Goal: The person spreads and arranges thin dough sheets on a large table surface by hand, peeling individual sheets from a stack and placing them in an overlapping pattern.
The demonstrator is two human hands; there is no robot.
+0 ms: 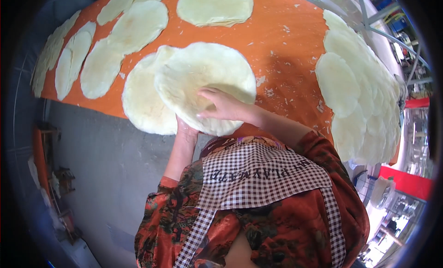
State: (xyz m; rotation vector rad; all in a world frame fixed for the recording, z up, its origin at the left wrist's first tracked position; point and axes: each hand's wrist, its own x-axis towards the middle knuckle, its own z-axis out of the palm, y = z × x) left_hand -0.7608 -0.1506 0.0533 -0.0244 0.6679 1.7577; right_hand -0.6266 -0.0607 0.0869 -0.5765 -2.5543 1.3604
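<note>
A large round pale flatbread (214, 63) is lifted in front of me, its near edge curled up and its middle sagging. My left hand (187, 125) reaches under its near left side and supports it from below; most of the fingers are hidden. On its upper face lies my right hand (225, 103), thumb and fingers spread, without a visible grasp. Another flatbread (143, 95) rests partly beneath it on the left, over the near edge of the orange-covered table (283, 81).
More flatbreads (138, 25) lie in overlapping groups at the left, and a small stack (214, 6) sits at the far side. A broad heap of flatbreads (367, 105) covers the table's right end. Dry flakes (269, 92) are scattered on the cover. Metal bars (384, 17) stand beyond at right.
</note>
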